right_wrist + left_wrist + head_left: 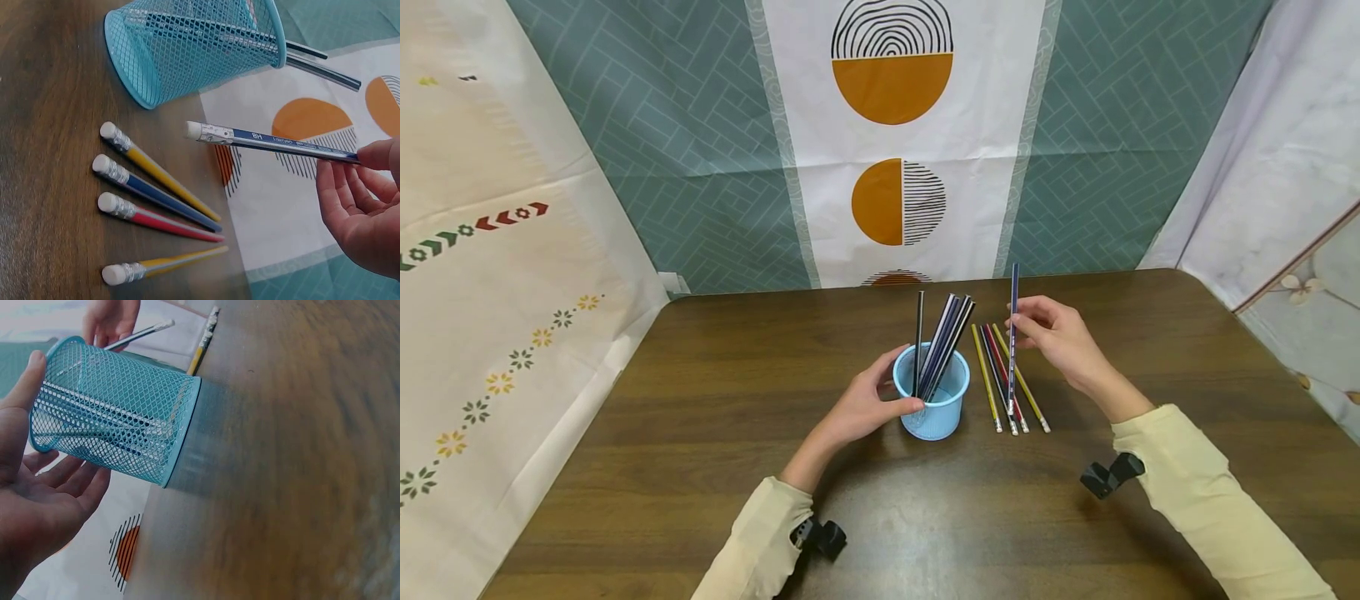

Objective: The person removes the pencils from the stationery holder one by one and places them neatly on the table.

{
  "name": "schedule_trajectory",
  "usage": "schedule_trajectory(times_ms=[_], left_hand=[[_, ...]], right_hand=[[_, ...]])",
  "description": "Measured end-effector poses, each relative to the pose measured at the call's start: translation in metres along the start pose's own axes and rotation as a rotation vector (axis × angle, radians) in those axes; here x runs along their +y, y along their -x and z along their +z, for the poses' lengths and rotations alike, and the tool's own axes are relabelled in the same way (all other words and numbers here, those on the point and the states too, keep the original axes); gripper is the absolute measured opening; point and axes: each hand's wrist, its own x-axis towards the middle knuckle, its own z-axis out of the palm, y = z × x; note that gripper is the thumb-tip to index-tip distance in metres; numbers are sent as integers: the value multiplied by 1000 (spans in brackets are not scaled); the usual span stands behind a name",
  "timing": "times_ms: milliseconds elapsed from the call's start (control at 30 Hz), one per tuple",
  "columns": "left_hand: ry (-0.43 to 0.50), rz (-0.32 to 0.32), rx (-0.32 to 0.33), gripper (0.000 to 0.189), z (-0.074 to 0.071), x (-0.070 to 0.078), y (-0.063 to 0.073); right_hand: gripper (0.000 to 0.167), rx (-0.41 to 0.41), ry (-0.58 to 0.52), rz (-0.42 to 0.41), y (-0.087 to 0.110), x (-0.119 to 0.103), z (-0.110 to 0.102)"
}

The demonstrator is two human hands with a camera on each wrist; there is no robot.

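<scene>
A light-blue mesh pencil cup (934,423) stands upright on the table, with several dark and striped pencils (946,346) leaning inside. My left hand (865,404) grips the cup from its left side, thumb near the rim and fingers behind it. To the cup's right, my right hand (1063,340) pinches a blue pencil (269,140) near its upper end; its white eraser points down and it hangs nearly upright. Below it lie a yellow pencil (165,175), a dark blue pencil (172,199), a red pencil (175,226) and another yellow pencil (181,261), erasers toward me.
The brown wooden table (715,425) extends around both hands. A patterned teal and white cloth (700,167) hangs behind its far edge, with pale cloths on both sides. Black devices are strapped to both wrists over cream sleeves (1195,475).
</scene>
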Motion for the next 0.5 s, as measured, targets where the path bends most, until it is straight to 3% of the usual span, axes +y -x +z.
schedule_trajectory(times_ms=[500], left_hand=[[-13,3,0,72,-1,-3,0]], right_hand=[[36,4,47,58,-7,11,-8]])
